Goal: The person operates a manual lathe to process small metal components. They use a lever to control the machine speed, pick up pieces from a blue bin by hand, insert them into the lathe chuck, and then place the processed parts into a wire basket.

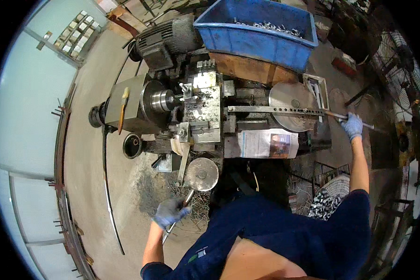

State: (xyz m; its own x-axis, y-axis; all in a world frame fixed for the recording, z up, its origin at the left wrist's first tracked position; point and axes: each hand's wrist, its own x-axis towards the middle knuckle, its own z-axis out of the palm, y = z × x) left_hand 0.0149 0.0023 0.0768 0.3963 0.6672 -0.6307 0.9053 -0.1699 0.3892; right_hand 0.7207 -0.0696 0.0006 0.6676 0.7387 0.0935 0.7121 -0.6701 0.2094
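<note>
My left hand (169, 213), in a grey-blue glove, is closed round a metal lever (188, 197) below a round metal disc (201, 174). Far to the right, my gloved right hand (352, 126) grips another rod-like lever (333, 114). That lever meets the end of a flat bar with a row of holes (252, 109), which crosses a larger round plate (291, 95). Between the hands stands a lathe-like machine, with a shiny cylindrical chuck (162, 100) facing a metal tool slide (202, 109). Whether a workpiece sits in the chuck is too small to tell.
A blue crate (256, 42) of small metal parts stands behind the machine, beside a motor (168, 37). A brush (123, 112) lies on the headstock. Printed paper (261, 143) covers the bed's near side. A basket (339, 185) of metal parts is at lower right.
</note>
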